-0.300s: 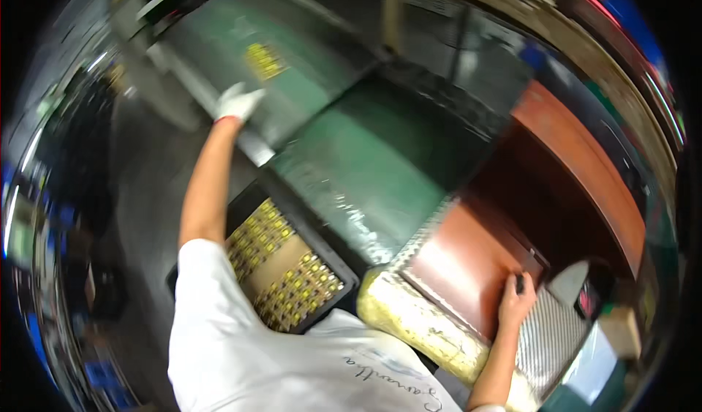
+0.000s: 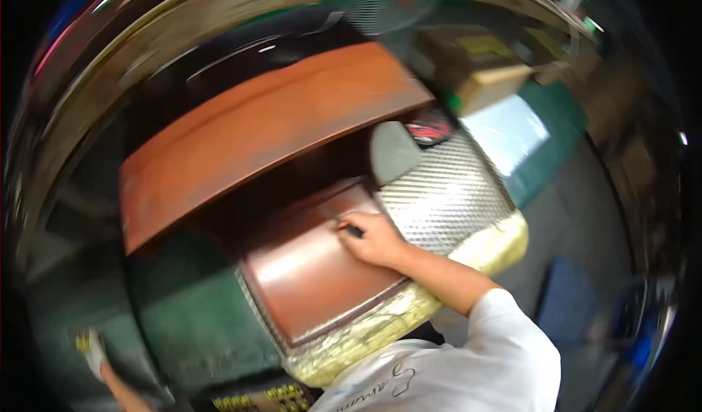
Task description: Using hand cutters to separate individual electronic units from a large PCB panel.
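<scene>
My right hand (image 2: 373, 240) is closed round a small black-handled tool (image 2: 351, 229) with an orange tip end, over a shiny reddish-brown board (image 2: 322, 277). What kind of tool it is, I cannot make out. Far to the left, my left hand (image 2: 95, 358) in a white glove is at a small yellow piece (image 2: 82, 339) on the dark green surface. Motion blur hides its fingers, so whether it grips the piece is unclear. A black tray with rows of yellow and brown parts (image 2: 259, 399) shows at the lower edge.
Behind the board rises an orange-brown curved cover (image 2: 270, 134). Right of the board are a striped metallic mat (image 2: 446, 200), a grey rounded piece (image 2: 395, 152), a white sheet (image 2: 508, 134) and a cardboard box (image 2: 482, 72). Yellowish padding (image 2: 365, 339) lines the front edge.
The view has swung right, bringing the board toward the middle. My left hand has reached the yellow piece, which lay apart from it before. My right hand still grips the black-handled tool.
</scene>
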Motion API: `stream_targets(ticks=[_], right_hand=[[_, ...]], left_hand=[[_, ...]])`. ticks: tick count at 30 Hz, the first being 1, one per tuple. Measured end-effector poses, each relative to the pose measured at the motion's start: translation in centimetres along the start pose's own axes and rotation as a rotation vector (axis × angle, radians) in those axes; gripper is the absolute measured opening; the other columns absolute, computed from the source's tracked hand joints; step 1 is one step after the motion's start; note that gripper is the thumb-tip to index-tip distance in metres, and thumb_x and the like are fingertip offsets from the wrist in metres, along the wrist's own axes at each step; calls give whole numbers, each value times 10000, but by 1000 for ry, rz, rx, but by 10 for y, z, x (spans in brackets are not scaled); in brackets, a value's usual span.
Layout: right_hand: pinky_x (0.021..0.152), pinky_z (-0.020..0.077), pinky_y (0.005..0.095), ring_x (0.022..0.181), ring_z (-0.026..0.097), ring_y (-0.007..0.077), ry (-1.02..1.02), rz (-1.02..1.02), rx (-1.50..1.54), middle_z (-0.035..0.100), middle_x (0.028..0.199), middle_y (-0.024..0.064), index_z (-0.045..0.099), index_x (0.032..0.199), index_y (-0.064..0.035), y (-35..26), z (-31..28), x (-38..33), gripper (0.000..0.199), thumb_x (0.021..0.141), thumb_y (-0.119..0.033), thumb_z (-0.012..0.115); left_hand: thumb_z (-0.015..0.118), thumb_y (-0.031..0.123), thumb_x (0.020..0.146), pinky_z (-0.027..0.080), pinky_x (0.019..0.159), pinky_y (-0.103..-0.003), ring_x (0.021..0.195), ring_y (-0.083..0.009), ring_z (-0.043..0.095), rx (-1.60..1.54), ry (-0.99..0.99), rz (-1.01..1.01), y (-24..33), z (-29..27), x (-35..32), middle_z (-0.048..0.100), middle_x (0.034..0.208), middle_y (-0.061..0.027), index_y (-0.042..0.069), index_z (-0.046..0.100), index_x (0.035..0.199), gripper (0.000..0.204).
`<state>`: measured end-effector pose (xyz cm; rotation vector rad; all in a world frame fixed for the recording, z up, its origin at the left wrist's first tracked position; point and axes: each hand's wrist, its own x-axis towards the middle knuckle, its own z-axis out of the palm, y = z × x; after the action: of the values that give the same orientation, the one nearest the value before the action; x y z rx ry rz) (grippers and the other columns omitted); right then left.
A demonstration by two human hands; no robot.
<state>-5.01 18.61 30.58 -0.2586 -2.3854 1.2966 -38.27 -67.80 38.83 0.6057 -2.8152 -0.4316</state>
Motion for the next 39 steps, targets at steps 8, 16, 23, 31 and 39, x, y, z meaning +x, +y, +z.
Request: stream_targets(ticks=[8,16,23,31,39], right_hand=[[800,564,496,901,716,418,42,-15,-39,729,934,206,719,1066,-31,13,-19,1,164,933,-125,716],[803,565,506,904,711,424,21,-19,-16,718,920,206,708,1036,-39,11,-12,-6,140,928,-128,715],[795,573,470,880,722,402,6,-67,5,749,954,191,742,1061,-38,8,-1,-9,166,918,-120,758],[814,581,398,909,760,311,5,-57,-44,783,992,171,762,1103,-28,13,-10,-11,178,961,-134,759],[842,577,438,954,749,386,-68,91,-100,763,1052,229,751,1170,-26,3,-16,-17,259,956,-169,737]], left_hand=[[677,340,1062,564,1048,-497,1269,-363,662,192,176,-349,280,-10,-122,702,1395,-201,-14,727,1343,455],[648,476,1048,572,991,-445,1194,-294,665,108,133,21,176,72,1,734,1310,-150,37,756,1297,516],[742,449,999,596,781,-404,935,-243,723,-683,-317,-170,44,24,46,750,1159,-84,89,749,1286,460],[470,401,1146,546,1075,-545,1272,-373,668,-1596,-632,-61,257,-13,-304,646,1475,-194,55,510,1579,555],[571,478,1098,596,1004,-620,1196,-445,691,-2048,-1245,-363,338,78,-524,673,1377,-240,56,532,1539,611]])
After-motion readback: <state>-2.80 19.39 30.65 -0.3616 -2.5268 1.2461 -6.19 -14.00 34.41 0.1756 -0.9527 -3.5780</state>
